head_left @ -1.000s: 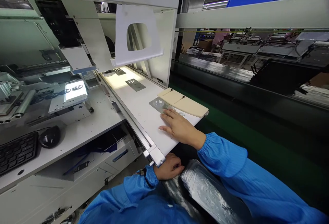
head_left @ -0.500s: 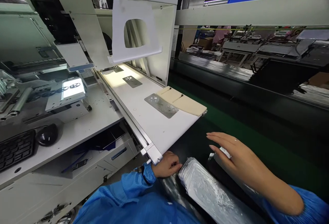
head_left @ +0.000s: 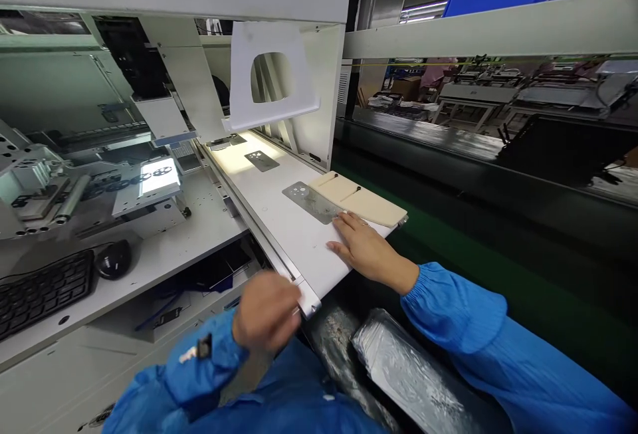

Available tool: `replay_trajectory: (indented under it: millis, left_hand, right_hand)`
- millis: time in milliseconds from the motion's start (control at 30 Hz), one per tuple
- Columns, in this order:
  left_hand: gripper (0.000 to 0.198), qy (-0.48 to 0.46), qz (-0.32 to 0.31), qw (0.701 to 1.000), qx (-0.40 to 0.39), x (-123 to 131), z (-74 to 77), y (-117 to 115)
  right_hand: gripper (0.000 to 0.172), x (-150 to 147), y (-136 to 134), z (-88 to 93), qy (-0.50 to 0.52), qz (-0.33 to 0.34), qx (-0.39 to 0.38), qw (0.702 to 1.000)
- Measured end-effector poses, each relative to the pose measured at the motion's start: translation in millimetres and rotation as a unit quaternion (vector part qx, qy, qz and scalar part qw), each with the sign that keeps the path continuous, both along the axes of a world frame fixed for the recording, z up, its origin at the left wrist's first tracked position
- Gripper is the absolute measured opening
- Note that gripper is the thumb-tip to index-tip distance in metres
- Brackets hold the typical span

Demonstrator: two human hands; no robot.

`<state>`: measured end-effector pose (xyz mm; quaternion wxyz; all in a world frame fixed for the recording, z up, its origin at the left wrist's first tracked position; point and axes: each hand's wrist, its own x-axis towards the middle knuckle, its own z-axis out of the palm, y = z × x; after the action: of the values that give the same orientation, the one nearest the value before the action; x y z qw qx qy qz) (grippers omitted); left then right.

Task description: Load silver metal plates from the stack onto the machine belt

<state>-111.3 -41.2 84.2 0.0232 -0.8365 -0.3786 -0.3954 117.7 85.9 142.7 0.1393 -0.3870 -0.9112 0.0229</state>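
My right hand (head_left: pixel 366 244) reaches over the end of the white conveyor belt (head_left: pixel 299 248), its fingertips at the near end of a grey phone-shaped plate (head_left: pixel 312 201) with round camera holes. The thumb is apart from the fingers, and the plate lies flat. Beside the plate is a cream-coloured guide board (head_left: pixel 369 201) with two dark knobs. My left hand (head_left: pixel 268 311) is blurred by motion near the belt's front corner, its fingers curled; whether it holds anything is hard to see. Farther up the belt lies another grey plate (head_left: pixel 262 161).
Plastic-wrapped stacked items (head_left: pixel 409 374) lie below the belt end, in front of my body. To the left are a black mouse (head_left: pixel 113 259), a keyboard (head_left: pixel 47 291) and a lit machine stage (head_left: pixel 158 177). A dark green surface (head_left: pixel 448 254) runs along the right.
My right hand has moved left and up from above the wrapped items onto the plate's near end. My left hand has lifted and moved left. The view has shifted slightly.
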Motion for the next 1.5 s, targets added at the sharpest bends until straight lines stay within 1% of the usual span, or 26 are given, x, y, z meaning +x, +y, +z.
replay_trajectory:
  millis: [33, 67, 100, 133, 167, 200, 233, 300, 400, 500, 633, 833, 967, 1200, 1367, 1500]
  left_hand:
    - [0.036, -0.002, 0.086, 0.996, -0.005, -14.8, 20.7, 17.4]
    - [0.037, 0.025, 0.139, 0.989, -0.033, -27.1, 39.7, 38.7]
    - [0.039, 0.060, 0.167, 0.982, -0.066, -36.7, 55.6, 61.7]
    - [0.042, 0.097, 0.180, 0.974, -0.099, -43.2, 67.7, 84.5]
    - [0.044, 0.132, 0.187, 0.965, -0.132, -46.9, 75.9, 105.1]
    - [0.047, 0.167, 0.182, 0.955, -0.163, -48.0, 80.4, 122.3]
    - [0.051, 0.194, 0.172, 0.947, -0.189, -47.1, 82.0, 135.5]
    - [0.057, 0.233, 0.153, 0.933, -0.228, -41.8, 80.4, 150.6]
    - [0.060, 0.264, 0.132, 0.921, -0.255, -34.2, 77.0, 155.2]
    - [0.064, 0.281, 0.121, 0.915, -0.261, -33.9, 78.5, 154.6]
    - [0.066, 0.289, 0.111, 0.914, -0.260, -39.7, 81.1, 156.3]
    - [0.071, 0.288, 0.111, 0.915, -0.261, -45.5, 78.6, 161.2]
    - [0.073, 0.282, 0.114, 0.912, -0.275, -51.4, 78.9, 166.8]
    - [0.073, 0.287, 0.087, 0.912, -0.280, -62.0, 80.8, 173.8]
    - [0.075, 0.294, 0.085, 0.911, -0.276, -56.4, 85.8, 167.7]
    - [0.079, 0.314, 0.053, 0.905, -0.283, -44.1, 88.9, 157.0]
  right_hand:
    - [0.058, -0.1, 0.3, -1.4, -0.003, -0.002, -0.001, 1.000]
    - [0.059, -0.7, 0.3, -2.3, -0.006, -0.003, -0.001, 1.000]
    - [0.059, -1.8, 0.0, -2.4, -0.010, -0.004, -0.002, 1.000]
    - [0.059, -3.2, -0.5, -1.8, -0.014, -0.005, -0.002, 1.000]
    - [0.059, -4.7, -1.2, -0.7, -0.018, -0.006, -0.002, 1.000]
    - [0.058, -6.0, -2.0, 0.9, -0.023, -0.007, -0.001, 1.000]
    - [0.058, -7.1, -2.9, 2.7, -0.027, -0.008, 0.000, 1.000]
    - [0.058, -8.2, -4.7, 6.2, -0.035, -0.009, 0.002, 0.999]
    - [0.057, -8.2, -6.4, 9.5, -0.042, -0.010, 0.003, 0.999]
    - [0.057, -7.8, -6.4, 10.7, -0.046, -0.010, 0.002, 0.999]
    - [0.054, -8.2, -5.7, 11.0, -0.048, -0.004, 0.000, 0.999]
    - [0.053, -11.2, -6.3, 12.5, -0.050, -0.001, -0.009, 0.999]
    - [0.053, -13.7, -7.6, 15.1, -0.050, 0.001, -0.014, 0.999]
    - [0.051, -5.0, -9.3, 14.5, -0.049, -0.005, -0.017, 0.999]
    - [0.052, 5.4, -9.8, 14.4, -0.050, -0.014, -0.018, 0.998]
    - [0.052, 13.7, -10.1, 14.2, -0.054, -0.023, -0.021, 0.998]
